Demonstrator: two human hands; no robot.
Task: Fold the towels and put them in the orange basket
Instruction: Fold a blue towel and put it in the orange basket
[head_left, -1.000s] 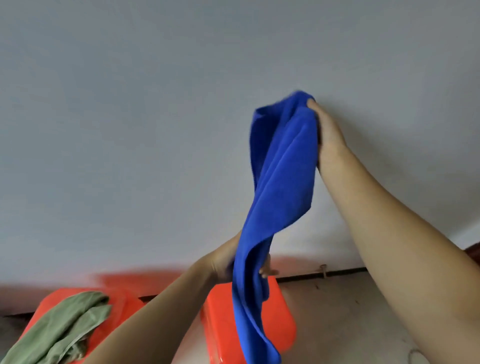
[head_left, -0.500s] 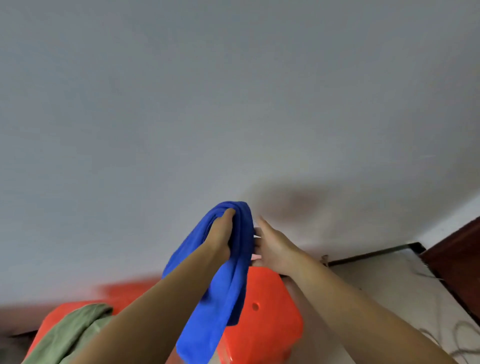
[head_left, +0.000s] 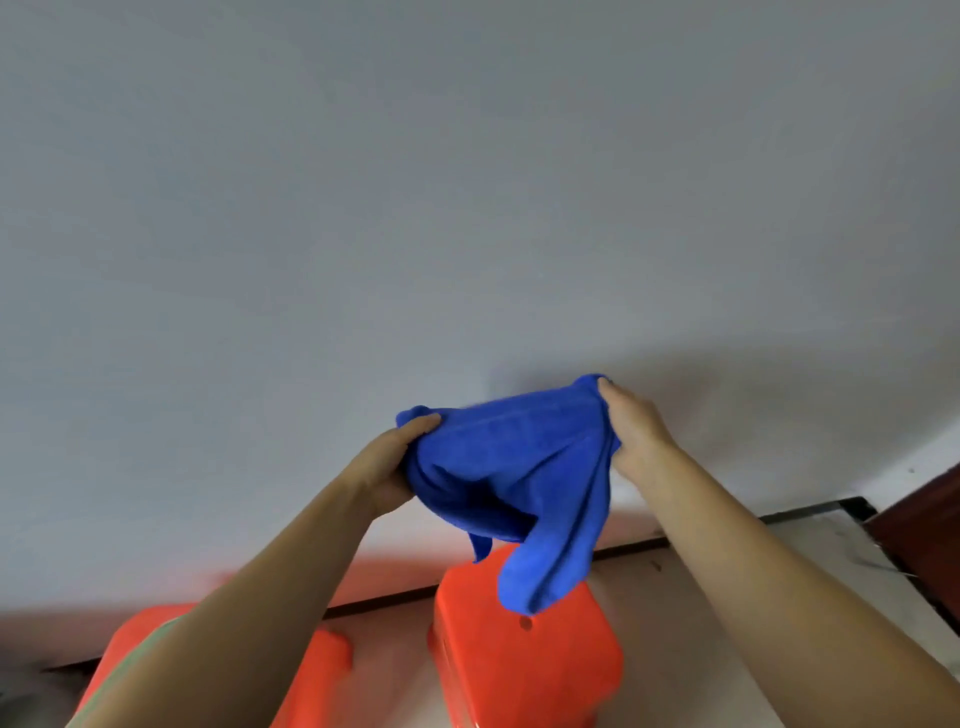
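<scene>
A blue towel (head_left: 511, 457) is stretched in the air between both hands, in front of a pale wall. My left hand (head_left: 392, 465) grips its left end and my right hand (head_left: 631, 426) grips its right end. The towel's lower part sags and hangs down over an orange container (head_left: 524, 670) at bottom centre. A second orange container (head_left: 306, 675) sits at bottom left, mostly hidden by my left forearm. A sliver of green cloth (head_left: 130, 670) shows at that forearm's edge.
A pale grey wall (head_left: 467, 208) fills most of the view. A dark baseboard strip (head_left: 805, 514) runs along the floor at right. Dark brown woodwork (head_left: 924, 540) stands at the far right edge, above a light floor (head_left: 727, 597).
My hands were together on the bunched towel; they have moved apart and spread it sideways. A second ago my right hand held it high, hanging long.
</scene>
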